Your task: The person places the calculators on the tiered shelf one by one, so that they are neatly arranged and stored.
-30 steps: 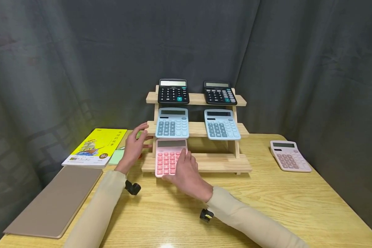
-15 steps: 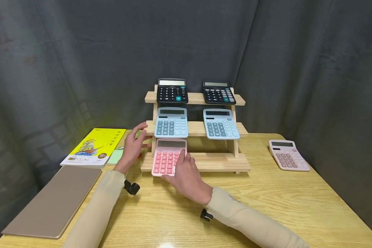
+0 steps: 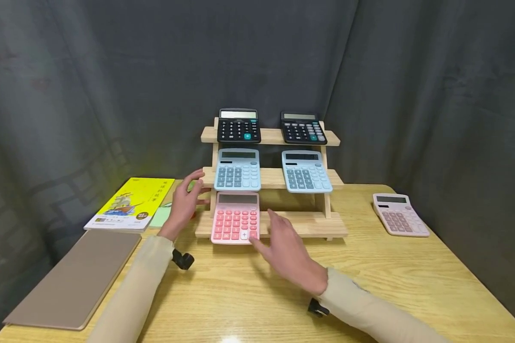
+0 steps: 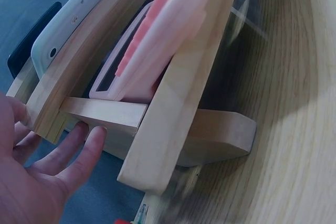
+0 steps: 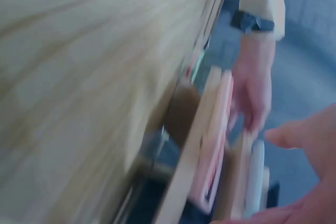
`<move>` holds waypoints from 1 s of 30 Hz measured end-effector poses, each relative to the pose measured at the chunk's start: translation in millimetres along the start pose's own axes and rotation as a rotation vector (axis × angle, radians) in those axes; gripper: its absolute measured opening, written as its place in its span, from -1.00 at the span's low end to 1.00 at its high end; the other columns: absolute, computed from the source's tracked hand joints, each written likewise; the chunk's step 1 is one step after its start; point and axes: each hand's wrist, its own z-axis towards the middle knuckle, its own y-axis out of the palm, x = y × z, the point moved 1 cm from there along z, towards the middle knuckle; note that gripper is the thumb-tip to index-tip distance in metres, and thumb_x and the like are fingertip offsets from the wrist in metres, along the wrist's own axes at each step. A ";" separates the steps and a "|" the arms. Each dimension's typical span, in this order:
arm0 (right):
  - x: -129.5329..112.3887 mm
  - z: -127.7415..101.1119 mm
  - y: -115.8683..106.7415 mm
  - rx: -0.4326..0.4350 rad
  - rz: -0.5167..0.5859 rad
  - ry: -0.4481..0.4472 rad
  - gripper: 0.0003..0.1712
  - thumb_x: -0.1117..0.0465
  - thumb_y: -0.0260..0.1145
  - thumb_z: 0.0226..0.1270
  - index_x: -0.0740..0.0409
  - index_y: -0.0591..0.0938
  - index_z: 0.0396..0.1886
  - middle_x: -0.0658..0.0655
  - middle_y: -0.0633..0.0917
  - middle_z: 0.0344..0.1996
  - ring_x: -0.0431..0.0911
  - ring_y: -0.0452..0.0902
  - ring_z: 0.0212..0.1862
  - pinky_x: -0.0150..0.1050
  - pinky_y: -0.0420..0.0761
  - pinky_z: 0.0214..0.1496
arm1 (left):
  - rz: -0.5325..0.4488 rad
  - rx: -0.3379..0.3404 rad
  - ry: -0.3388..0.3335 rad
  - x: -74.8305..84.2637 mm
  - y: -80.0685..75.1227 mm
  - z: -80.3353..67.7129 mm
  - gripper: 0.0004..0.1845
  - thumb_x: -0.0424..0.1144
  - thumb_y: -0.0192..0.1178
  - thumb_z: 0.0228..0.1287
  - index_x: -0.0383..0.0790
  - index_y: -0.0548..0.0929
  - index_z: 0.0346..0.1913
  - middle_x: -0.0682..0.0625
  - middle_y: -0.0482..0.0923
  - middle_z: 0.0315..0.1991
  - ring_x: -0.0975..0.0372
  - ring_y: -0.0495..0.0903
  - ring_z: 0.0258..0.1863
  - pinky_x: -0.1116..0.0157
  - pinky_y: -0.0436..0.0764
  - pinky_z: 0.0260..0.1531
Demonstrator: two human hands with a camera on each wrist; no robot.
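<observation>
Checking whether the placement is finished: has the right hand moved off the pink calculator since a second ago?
Yes. The right hand has drawn back rightward off the pink calculator, which rests on the wooden rack.

Soft, even light falls from overhead, leaving a small glare spot on the table [image 3: 231,339] at six o'clock and a faint shadow under the right hand [image 3: 288,251]. The dark curtain [image 3: 111,71] stays dim and bends toward the corners with wide-lens distortion. The head view is sharp; the right wrist view is heavily motion-blurred, and the left wrist view smears toward three o'clock.
</observation>
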 end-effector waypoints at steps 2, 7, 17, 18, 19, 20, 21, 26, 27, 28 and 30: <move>14.1 -7.3 -16.2 0.046 0.022 -0.001 -0.10 -0.07 0.41 0.36 0.43 0.31 0.44 0.37 0.63 0.09 0.19 0.57 0.16 0.06 0.56 0.28 | 0.012 0.004 0.005 -5.2 -0.4 2.1 -0.52 -0.14 -0.02 0.64 -0.22 0.36 0.48 -0.02 0.20 0.53 -0.19 0.54 0.21 -0.14 0.68 -0.01; 63.3 -20.7 -60.2 0.229 0.023 -0.040 -0.51 0.13 0.39 0.39 0.37 0.58 0.16 0.30 0.71 -0.02 0.17 0.68 -0.07 0.06 0.74 -0.03 | 0.027 0.009 0.025 -9.1 -0.4 3.0 -0.51 -0.06 0.01 0.61 -0.17 0.39 0.46 0.02 0.24 0.51 -0.18 0.56 0.19 -0.07 0.72 -0.06; 185.7 -42.2 -124.5 0.427 -0.120 0.040 -0.67 0.26 0.41 0.29 0.37 0.65 -0.02 0.36 0.71 -0.14 0.26 0.63 -0.16 -0.05 0.56 -0.17 | 0.025 0.014 0.024 -7.1 -1.1 0.7 -0.51 -0.07 0.00 0.62 -0.19 0.39 0.45 0.01 0.25 0.50 -0.17 0.57 0.18 -0.06 0.72 -0.07; 197.9 -44.1 -128.4 0.417 -0.119 0.068 -0.64 0.25 0.40 0.30 0.39 0.63 0.00 0.39 0.69 -0.11 0.29 0.61 -0.14 -0.02 0.54 -0.15 | 0.022 0.015 0.024 -7.3 -1.2 0.6 -0.51 -0.07 0.00 0.62 -0.20 0.39 0.45 0.01 0.25 0.50 -0.17 0.57 0.18 -0.05 0.73 -0.07; 209.1 -45.5 -131.9 0.406 -0.115 0.101 -0.60 0.23 0.39 0.32 0.40 0.60 0.05 0.42 0.65 -0.08 0.32 0.59 -0.10 0.02 0.54 -0.12 | 0.023 0.014 0.023 -7.7 -1.4 0.4 -0.51 -0.07 0.00 0.62 -0.20 0.40 0.45 0.02 0.25 0.50 -0.17 0.58 0.18 -0.06 0.72 -0.07; 219.6 -46.6 -135.4 0.387 -0.108 0.138 -0.55 0.21 0.38 0.33 0.43 0.56 0.09 0.46 0.61 -0.03 0.36 0.55 -0.06 0.11 0.52 -0.08 | 0.026 0.014 0.020 -7.8 -1.4 0.1 -0.51 -0.06 0.00 0.62 -0.19 0.40 0.45 0.02 0.24 0.51 -0.15 0.58 0.18 -0.07 0.72 -0.06; 229.7 -47.5 -138.7 0.365 -0.099 0.174 -0.48 0.18 0.38 0.34 0.46 0.52 0.15 0.49 0.56 0.02 0.39 0.51 -0.02 0.19 0.50 -0.05 | 0.025 0.013 0.017 -8.2 -1.4 0.1 -0.50 -0.05 0.00 0.62 -0.19 0.39 0.45 0.02 0.24 0.51 -0.16 0.58 0.18 -0.08 0.71 -0.05; 272.9 -46.7 -151.7 0.201 -0.067 0.311 -0.03 0.00 0.40 0.35 0.61 0.17 0.40 0.66 0.26 0.22 0.51 0.22 0.20 0.47 0.30 0.13 | 0.036 0.010 0.011 -9.1 -1.1 0.7 -0.49 -0.03 0.00 0.61 -0.16 0.37 0.47 0.04 0.21 0.52 -0.13 0.57 0.20 -0.10 0.67 0.01; 280.5 -46.4 -153.4 0.165 -0.065 0.327 0.06 -0.04 0.41 0.34 0.64 0.10 0.42 0.69 0.21 0.23 0.53 0.16 0.22 0.49 0.26 0.15 | 0.034 0.009 0.013 -9.0 -1.0 0.9 -0.48 -0.03 0.00 0.61 -0.16 0.37 0.47 0.04 0.21 0.53 -0.14 0.56 0.21 -0.11 0.67 0.02; 287.9 -46.0 -154.9 0.135 -0.067 0.341 0.14 -0.07 0.42 0.32 0.66 0.04 0.43 0.71 0.18 0.24 0.55 0.12 0.24 0.52 0.23 0.17 | 0.028 0.007 0.016 -8.5 -0.8 1.0 -0.48 -0.03 0.00 0.61 -0.16 0.37 0.48 0.04 0.21 0.53 -0.15 0.55 0.21 -0.12 0.66 0.02; 300.9 -45.5 -157.4 0.090 -0.073 0.357 0.25 -0.11 0.46 0.26 0.70 -0.04 0.43 0.75 0.12 0.24 0.58 0.06 0.25 0.55 0.19 0.19 | 0.022 0.005 0.019 -8.1 -0.5 1.4 -0.48 -0.03 0.00 0.61 -0.16 0.37 0.48 0.03 0.21 0.53 -0.18 0.54 0.22 -0.13 0.66 0.02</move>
